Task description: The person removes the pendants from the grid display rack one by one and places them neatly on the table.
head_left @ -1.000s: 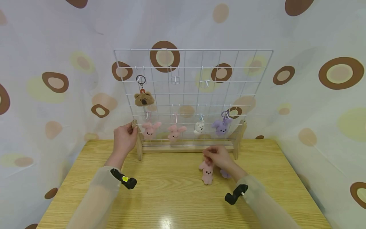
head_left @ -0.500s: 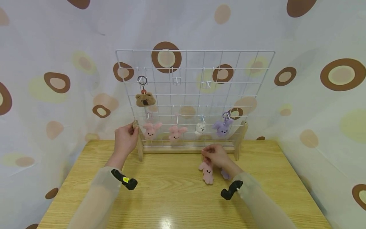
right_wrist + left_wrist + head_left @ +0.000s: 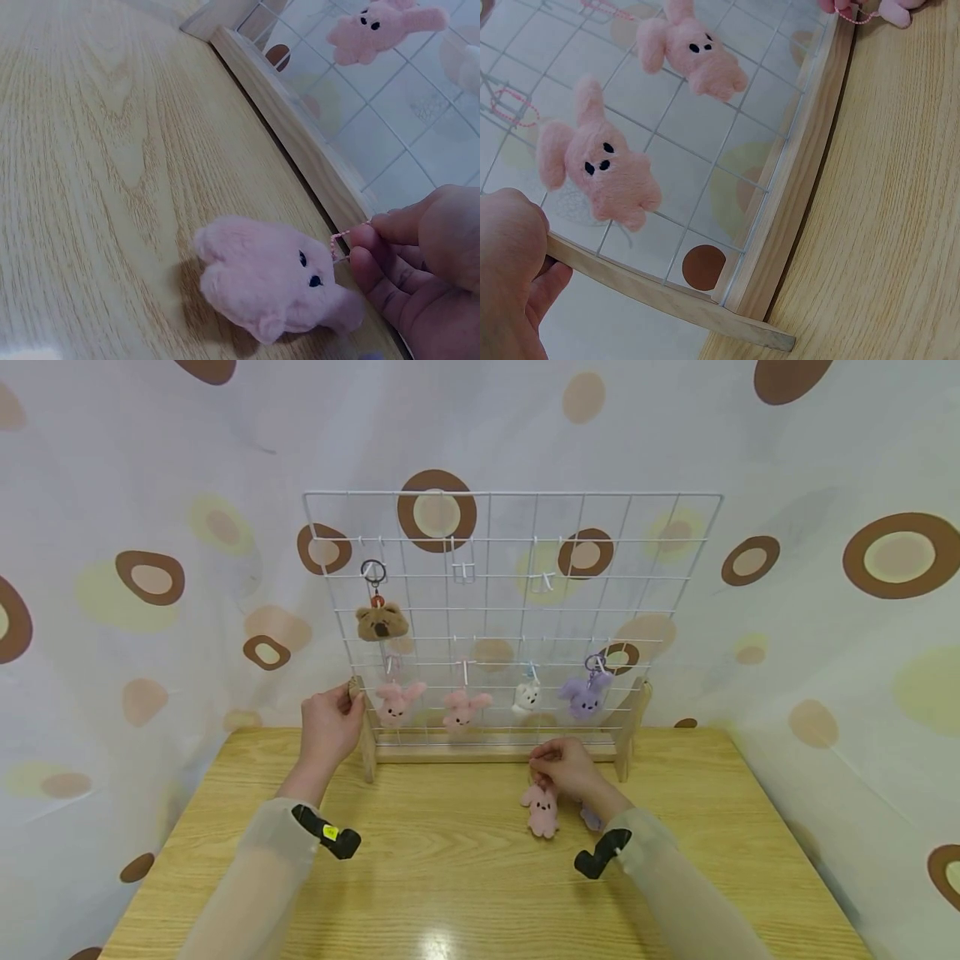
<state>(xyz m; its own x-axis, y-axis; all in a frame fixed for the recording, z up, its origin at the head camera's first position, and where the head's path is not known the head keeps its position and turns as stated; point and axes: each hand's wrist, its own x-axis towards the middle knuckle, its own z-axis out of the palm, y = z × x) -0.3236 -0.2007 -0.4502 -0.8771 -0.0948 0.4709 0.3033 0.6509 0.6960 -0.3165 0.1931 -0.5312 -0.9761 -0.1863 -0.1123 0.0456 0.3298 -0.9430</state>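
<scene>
My left hand (image 3: 328, 725) grips the left wooden upright (image 3: 667, 300) of a display stand, near the upright's top. With thumb and fingertips my right hand (image 3: 572, 772) pinches the pink beaded chain (image 3: 339, 238) of a pink plush bunny keychain (image 3: 266, 277). That bunny hangs close over the table, ears toward the hand, in front of the stand's base bar. A purple plush keychain (image 3: 591, 817) lies behind the right wrist, partly hidden by it. On the white wire grid (image 3: 510, 607) hang two pink bunnies (image 3: 604, 165), a white plush (image 3: 527, 697) and a purple bunny (image 3: 585, 696).
A brown bear-head keychain (image 3: 382, 622) hangs at the grid's upper left. Two white hooks (image 3: 463, 572) in that upper row carry nothing. The wooden base bar (image 3: 480, 753) runs along the back of the table (image 3: 420, 877), and a spotted cloth (image 3: 810, 635) stands behind.
My right wrist has shifted left, its fingers staying on the chain, and the pink bunny has moved slightly left and up. The left hand keeps its grip; the head view shifted a little.
</scene>
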